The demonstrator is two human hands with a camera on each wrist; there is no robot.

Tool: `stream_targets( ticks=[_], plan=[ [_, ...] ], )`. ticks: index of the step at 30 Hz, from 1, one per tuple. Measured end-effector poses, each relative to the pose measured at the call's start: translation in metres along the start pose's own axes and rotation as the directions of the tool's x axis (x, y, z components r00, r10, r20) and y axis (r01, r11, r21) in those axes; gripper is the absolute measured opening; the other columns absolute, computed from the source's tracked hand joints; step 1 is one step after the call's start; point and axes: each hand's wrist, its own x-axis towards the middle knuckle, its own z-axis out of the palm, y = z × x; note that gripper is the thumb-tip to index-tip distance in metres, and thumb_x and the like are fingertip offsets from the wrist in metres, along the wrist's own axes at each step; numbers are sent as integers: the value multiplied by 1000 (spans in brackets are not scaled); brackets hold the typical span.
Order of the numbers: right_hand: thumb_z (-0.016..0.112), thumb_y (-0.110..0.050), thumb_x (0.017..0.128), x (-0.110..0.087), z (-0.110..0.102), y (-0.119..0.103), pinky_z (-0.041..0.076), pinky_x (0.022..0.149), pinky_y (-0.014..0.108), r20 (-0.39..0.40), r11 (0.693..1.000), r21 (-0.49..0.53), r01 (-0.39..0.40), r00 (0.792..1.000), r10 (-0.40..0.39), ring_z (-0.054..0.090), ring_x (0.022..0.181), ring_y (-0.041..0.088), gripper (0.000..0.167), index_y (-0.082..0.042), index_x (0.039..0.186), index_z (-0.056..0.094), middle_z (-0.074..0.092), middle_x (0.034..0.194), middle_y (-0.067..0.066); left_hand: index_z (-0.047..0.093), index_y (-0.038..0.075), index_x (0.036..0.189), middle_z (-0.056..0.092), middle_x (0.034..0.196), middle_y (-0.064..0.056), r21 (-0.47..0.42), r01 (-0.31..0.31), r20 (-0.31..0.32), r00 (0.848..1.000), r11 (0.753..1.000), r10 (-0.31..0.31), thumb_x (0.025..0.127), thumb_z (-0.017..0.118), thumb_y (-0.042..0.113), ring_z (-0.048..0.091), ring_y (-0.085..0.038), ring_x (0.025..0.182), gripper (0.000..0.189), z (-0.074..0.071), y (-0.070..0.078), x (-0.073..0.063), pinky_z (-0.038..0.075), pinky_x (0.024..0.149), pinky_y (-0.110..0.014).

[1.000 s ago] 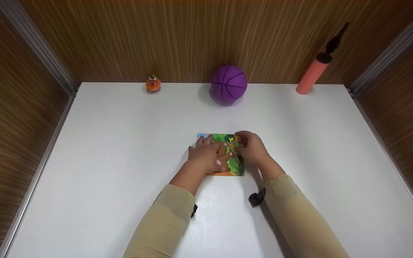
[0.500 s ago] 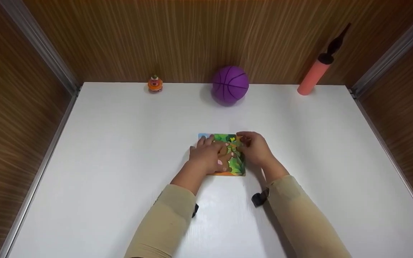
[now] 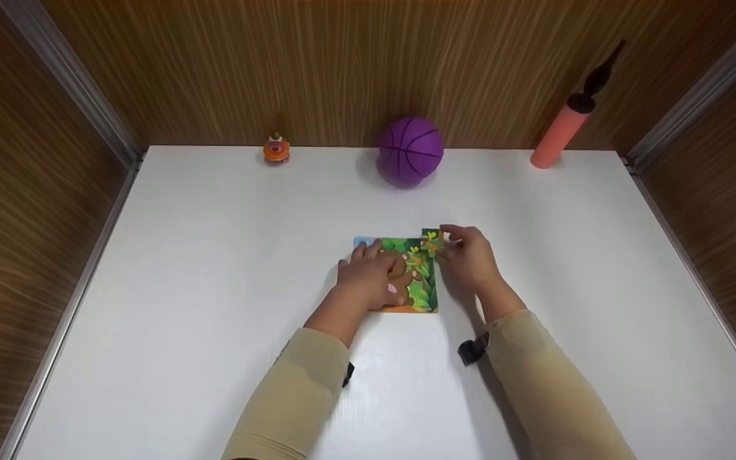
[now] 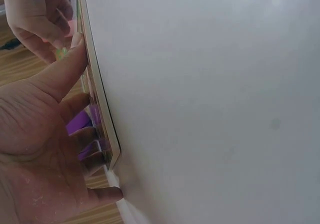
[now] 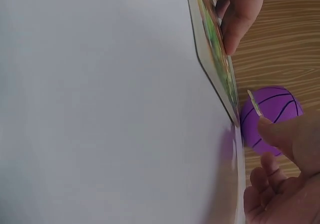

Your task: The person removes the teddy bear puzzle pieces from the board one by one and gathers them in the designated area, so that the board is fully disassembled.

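A square jigsaw puzzle, showing brown animals among green leaves, lies flat on the white table. My left hand rests on its left part with the fingers spread, hiding that side. In the left wrist view the thumb and fingers lie over the board's top face. Above the top right corner of the puzzle, my right hand pinches a small puzzle piece with a yellow and green print. Seen edge-on in the right wrist view, the thin piece stands apart from the board.
At the back of the table sit a small orange toy figure and a purple ball with black lines. A pink hand pump with a black top stands at the back right. Wood-grain panels border the table.
My right hand has moved right and slightly away, drawing the puzzle piece up off the board's top right corner. My left hand stays on the puzzle.
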Motion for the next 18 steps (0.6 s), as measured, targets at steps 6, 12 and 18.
stream_targets(
  ticks=[6, 12, 18],
  plan=[
    [66, -1, 100, 4, -6, 4, 51, 101, 49, 12, 998, -3, -58, 998, 58, 58, 117, 37, 48, -5, 147, 62, 59, 129, 24, 59, 21, 121, 14, 177, -8, -9, 11, 4, 1000, 1000, -11, 90, 84, 49, 6, -38, 162, 48, 1, 0, 1, 20, 123, -70],
    [59, 1, 102, 7, -14, 10, 48, 99, 48, 24, 994, -25, -108, 994, 109, 55, 114, 34, 51, -9, 152, 58, 57, 128, 21, 50, 32, 156, 14, 178, -6, 21, 23, 1, 1000, 1000, -23, 90, 82, 54, 8, -37, 162, 76, 0, 0, -1, 19, 118, -78],
    [58, 0, 101, 11, -22, 16, 47, 102, 51, 39, 992, -44, -122, 992, 124, 55, 115, 35, 53, -9, 154, 55, 57, 130, 22, 58, 29, 146, 15, 177, -6, 23, 19, -1, 1000, 1000, -19, 90, 81, 56, 8, -37, 162, 67, -1, 1, -1, 19, 117, -79]
  ],
)
